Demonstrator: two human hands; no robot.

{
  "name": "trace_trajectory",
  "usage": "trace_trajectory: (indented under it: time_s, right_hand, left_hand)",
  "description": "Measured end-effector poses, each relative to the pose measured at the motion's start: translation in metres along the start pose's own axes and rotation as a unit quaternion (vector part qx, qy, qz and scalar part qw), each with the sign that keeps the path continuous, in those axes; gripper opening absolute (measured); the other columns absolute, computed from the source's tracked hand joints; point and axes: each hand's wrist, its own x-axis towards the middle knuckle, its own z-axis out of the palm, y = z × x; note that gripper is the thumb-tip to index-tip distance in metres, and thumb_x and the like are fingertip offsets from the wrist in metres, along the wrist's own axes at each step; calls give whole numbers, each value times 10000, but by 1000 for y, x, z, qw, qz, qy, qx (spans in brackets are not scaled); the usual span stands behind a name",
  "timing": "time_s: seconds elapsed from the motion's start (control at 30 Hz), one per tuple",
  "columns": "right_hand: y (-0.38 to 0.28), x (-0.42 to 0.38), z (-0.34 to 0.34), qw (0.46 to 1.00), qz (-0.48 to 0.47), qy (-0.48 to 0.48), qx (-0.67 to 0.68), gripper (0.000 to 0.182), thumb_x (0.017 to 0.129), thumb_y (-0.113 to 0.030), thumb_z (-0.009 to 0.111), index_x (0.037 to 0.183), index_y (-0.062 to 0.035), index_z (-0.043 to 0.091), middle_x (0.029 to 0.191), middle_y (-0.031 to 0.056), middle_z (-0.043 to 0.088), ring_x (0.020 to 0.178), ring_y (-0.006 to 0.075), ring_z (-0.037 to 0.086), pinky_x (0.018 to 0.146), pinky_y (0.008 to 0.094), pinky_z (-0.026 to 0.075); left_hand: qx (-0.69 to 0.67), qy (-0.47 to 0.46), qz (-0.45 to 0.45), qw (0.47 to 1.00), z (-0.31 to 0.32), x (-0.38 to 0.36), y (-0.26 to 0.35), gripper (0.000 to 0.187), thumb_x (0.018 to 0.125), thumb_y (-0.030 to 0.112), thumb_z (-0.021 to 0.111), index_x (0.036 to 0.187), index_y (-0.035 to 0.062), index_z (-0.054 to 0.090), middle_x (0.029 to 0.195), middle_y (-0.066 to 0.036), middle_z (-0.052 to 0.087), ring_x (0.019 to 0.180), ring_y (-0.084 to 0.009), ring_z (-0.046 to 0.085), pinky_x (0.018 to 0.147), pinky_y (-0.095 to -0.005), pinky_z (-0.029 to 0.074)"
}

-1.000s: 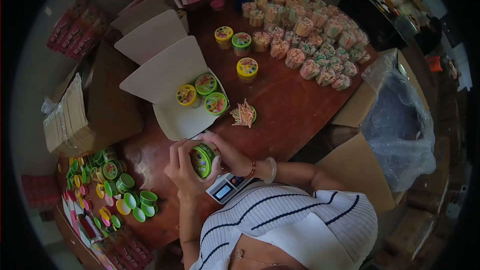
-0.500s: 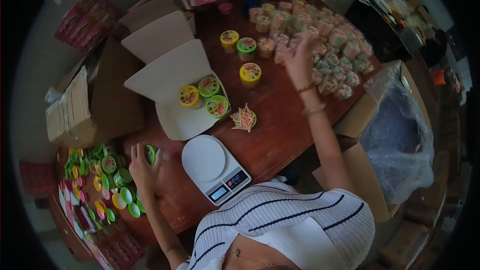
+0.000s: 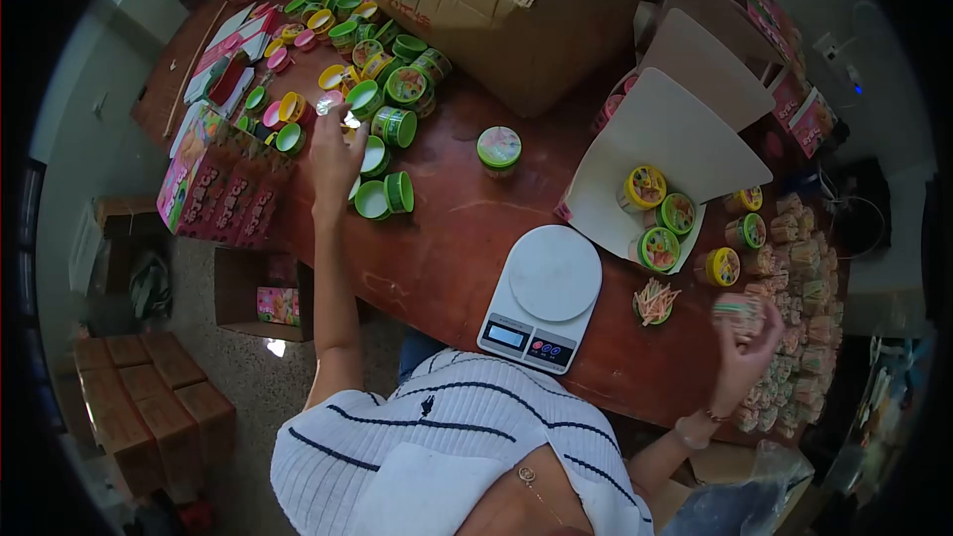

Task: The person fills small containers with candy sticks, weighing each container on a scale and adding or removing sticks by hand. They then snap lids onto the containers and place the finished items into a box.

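Landmark: scale (image 3: 543, 296), white, on the table (image 3: 447, 238), in front of the person.
Left hand (image 3: 336, 154): far left of scale, fingers down among loose lids (image 3: 382, 194); grip on any lid cannot be told.
Right hand (image 3: 747, 337): right of scale, closed round a filled cup (image 3: 737, 310).
Cup position: just right of scale, upright, nearer right hand; lids well apart, left.

Our right hand (image 3: 747, 347) blurs with the tub (image 3: 738, 312) it closes on, so we cannot read that tub's contents. Our left hand (image 3: 336, 154) covers part of the lids (image 3: 369, 89), and which lid its fingers touch is hidden. The scale (image 3: 541, 296) display is too small to read.
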Motion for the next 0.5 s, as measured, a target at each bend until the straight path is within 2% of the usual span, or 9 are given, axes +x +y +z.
trace_trajectory:
  time_s: [0.07,0.1,0.17,0.2,0.27,0.33,0.4,0.43,0.5]
  right_hand:
    - [-33,-33,54,987,6,-150,64,661,756,-41,855,1336,-35,538,1266,79,596,1175,207,602,1005,345,516]
    - [-43,-46,80,972,2,-225,71,679,732,-35,866,1329,-36,542,1245,77,606,1153,199,617,1002,338,521]
    - [-50,-67,128,956,-58,-282,47,685,666,-53,904,1270,-26,583,1201,126,645,1108,240,656,976,345,532]
    - [-50,-77,146,955,-70,-286,40,684,662,-64,909,1264,-23,587,1207,144,646,1112,265,657,976,355,533]
    - [-38,-90,170,949,-112,-292,21,751,653,-104,929,1305,-14,567,1249,185,632,1154,327,642,1003,378,526]
    - [-38,-93,170,952,-108,-285,31,793,650,-112,936,1333,-9,547,1270,187,623,1182,324,631,1023,381,518]
    - [-40,-94,165,957,-92,-272,45,867,649,-124,947,1386,1,508,1314,191,605,1233,318,610,1061,391,501]
    - [-42,-92,156,959,-78,-269,47,899,650,-128,950,1409,5,488,1337,193,596,1254,315,601,1081,399,492]
    - [-34,-87,143,967,-60,-240,60,869,683,-101,932,1423,1,488,1361,179,594,1268,287,594,1100,407,479]
  left_hand:
    - [45,6,-11,999,11,13,-30,468,883,196,756,1277,5,593,1172,-217,666,1086,-386,639,928,-477,508]
    - [44,1,-9,999,22,19,-44,468,883,196,756,1277,5,593,1172,-217,666,1086,-386,639,928,-477,508]
    - [21,-7,2,1000,36,29,-71,477,891,178,723,1304,-13,581,1226,-231,656,1129,-407,625,960,-481,495]
    - [58,-25,-44,997,35,34,-80,450,918,180,660,1304,-39,585,1220,-250,665,1124,-422,633,965,-476,496]
    - [-3,7,-96,995,25,33,-102,412,948,198,603,1272,-57,605,1164,-266,685,1080,-425,655,954,-477,501]
    - [-19,20,-113,993,7,25,-100,436,979,272,586,1253,-65,617,1122,-274,698,1046,-430,668,936,-481,508]
    - [62,-101,-199,973,-2,23,-111,495,1004,340,587,1259,-84,609,1129,-241,710,1055,-351,690,923,-412,523]
    - [6,-118,-186,976,-6,15,-104,533,996,386,617,1292,-57,595,1166,-259,699,1076,-367,687,916,-423,528]
    - [115,-120,-91,982,7,0,-112,515,980,363,640,1342,2,578,1156,-267,698,1065,-381,691,903,-441,533]
